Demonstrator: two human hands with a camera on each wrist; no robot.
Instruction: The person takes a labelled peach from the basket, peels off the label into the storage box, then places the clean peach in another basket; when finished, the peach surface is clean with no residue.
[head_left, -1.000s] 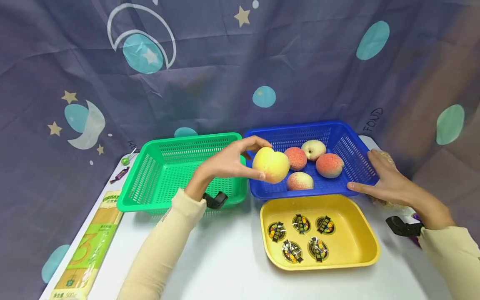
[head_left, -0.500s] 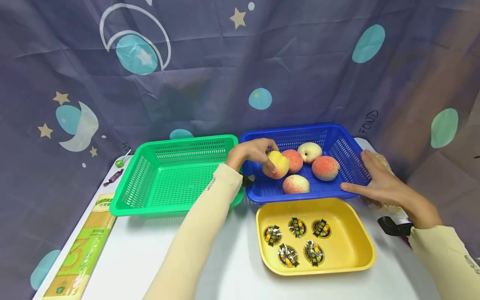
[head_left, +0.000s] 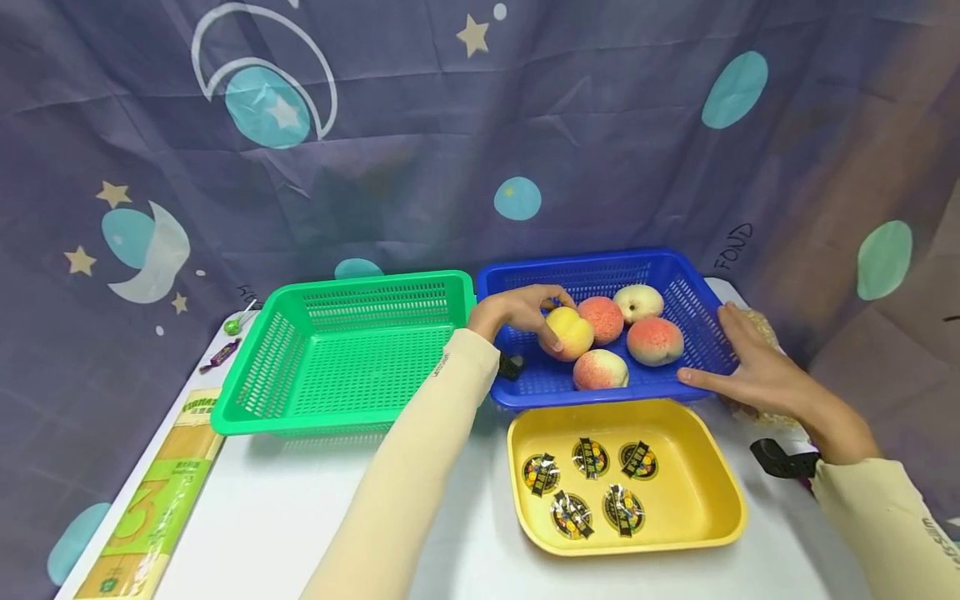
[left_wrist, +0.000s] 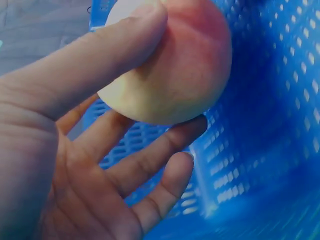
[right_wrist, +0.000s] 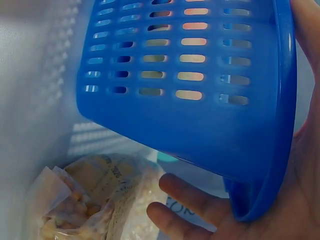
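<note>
My left hand (head_left: 525, 312) is inside the blue basket (head_left: 555, 402) at its left part and holds a yellow peach (head_left: 573, 335). In the left wrist view, the thumb lies across the peach (left_wrist: 192, 75) and the fingertips are at its underside. Right beside it are several more peaches, including a red one (head_left: 602, 320), a pale one (head_left: 637, 302) and a red-and-cream one (head_left: 602, 370). My right hand (head_left: 772, 379) rests at the basket's front right corner. Its thumb lies by the front rim, and its straight fingers run along the outside of the right wall (right_wrist: 165, 120).
A green basket (head_left: 360, 358) stands left of the blue one. In front is a yellow tray (head_left: 693, 483) with several round black stickers (head_left: 592, 458). A spaghetti pack (head_left: 153, 508), a purple candy (head_left: 221, 355) and a lollipop (head_left: 232, 327) lie far left. A food bag (right_wrist: 95, 195) is at the right.
The left hand has carried the yellow peach rightward and down into the blue basket. The other peaches there have shifted slightly right. The right hand has stayed at its corner.
</note>
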